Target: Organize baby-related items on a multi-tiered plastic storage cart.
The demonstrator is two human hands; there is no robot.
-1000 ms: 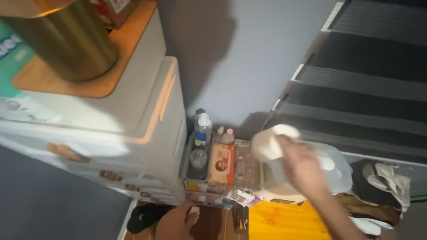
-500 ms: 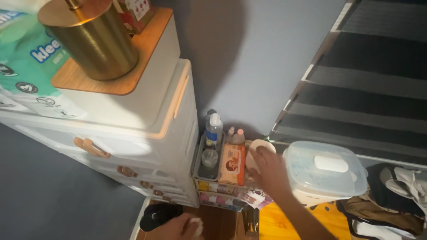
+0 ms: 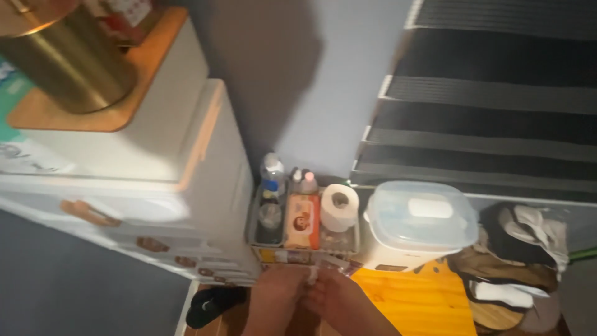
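Change: we note the right hand (image 3: 339, 298) has left the toilet roll (image 3: 339, 207), now beside the wipes pack (image 3: 302, 221).
Roll axis: upright, core up.
Fingers: both hands, left hand (image 3: 280, 292) included, pinch a white scrap (image 3: 313, 274).

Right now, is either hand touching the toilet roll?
No. The toilet roll sits in the wire basket, both hands together lower down, apart from it.

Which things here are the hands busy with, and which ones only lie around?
In hand:
left hand
right hand
small white piece between them

Lying about:
toilet paper roll
wet wipes pack
lidded plastic container
gold canister
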